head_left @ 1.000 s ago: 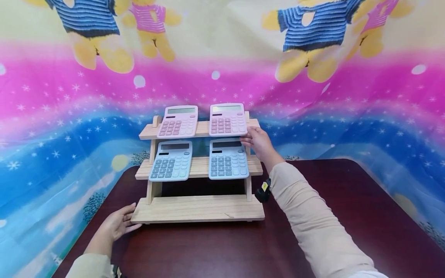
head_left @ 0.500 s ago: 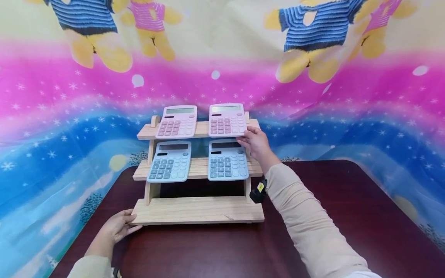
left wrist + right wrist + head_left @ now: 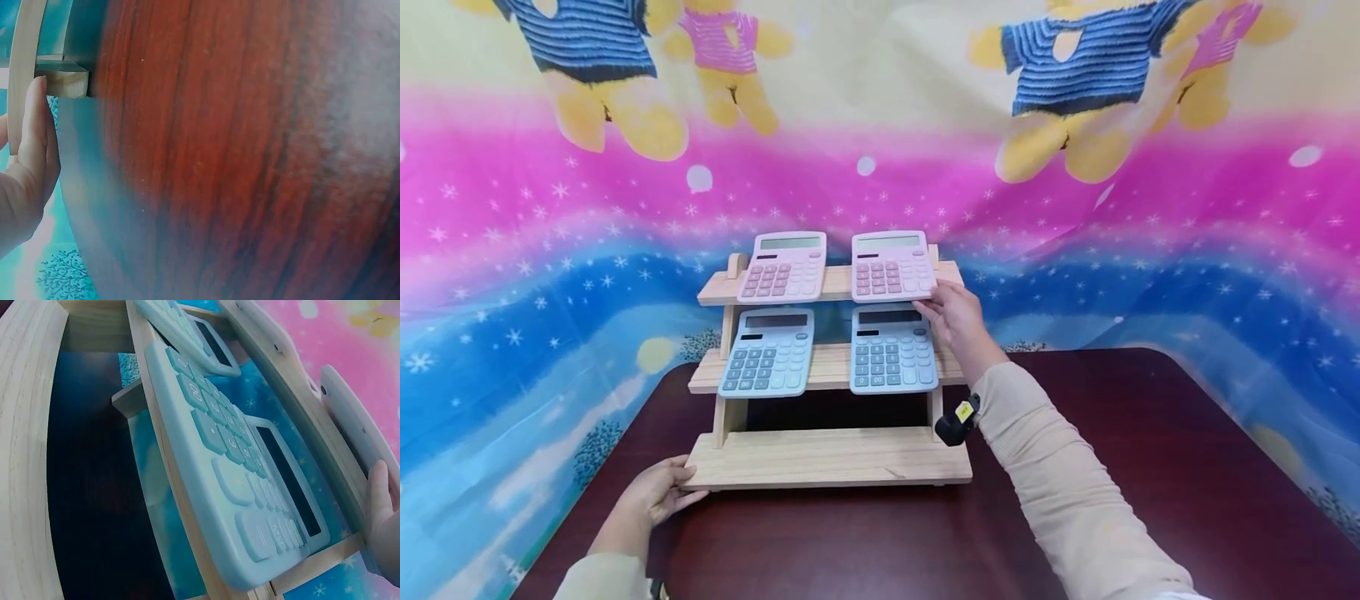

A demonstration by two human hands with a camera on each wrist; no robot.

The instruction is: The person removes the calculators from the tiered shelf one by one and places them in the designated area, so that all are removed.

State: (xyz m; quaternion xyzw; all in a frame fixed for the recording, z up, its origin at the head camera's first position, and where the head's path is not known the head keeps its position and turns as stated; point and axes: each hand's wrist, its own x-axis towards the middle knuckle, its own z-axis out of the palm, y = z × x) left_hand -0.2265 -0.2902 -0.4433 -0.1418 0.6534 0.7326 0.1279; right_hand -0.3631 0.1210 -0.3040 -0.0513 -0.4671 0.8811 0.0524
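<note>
A three-tier wooden stand [image 3: 831, 458] carries two pink calculators [image 3: 891, 267] on its top shelf and two blue calculators [image 3: 893, 354] on the middle one, all leaning back. My right hand [image 3: 961, 327] pinches the lower right corner of the right pink calculator; in the right wrist view the thumb [image 3: 378, 494] lies against its edge. At the lower left, my left hand [image 3: 651, 498] grips the end of the stand's bottom board, with fingers on both faces of the board [image 3: 26, 69] in the left wrist view. Nothing lies on that bottom board.
The stand rests on a dark red-brown table [image 3: 820, 550]. Behind and around the table hangs a colourful backdrop [image 3: 820, 167] with printed bears and snowflakes. A black wrist camera [image 3: 957, 423] hangs under the right sleeve, in front of the stand's right side.
My left hand's fingers have drawn closer together on the end of the bottom board. My right hand stays at the pink calculator's corner. The calculators keep their places on the shelves.
</note>
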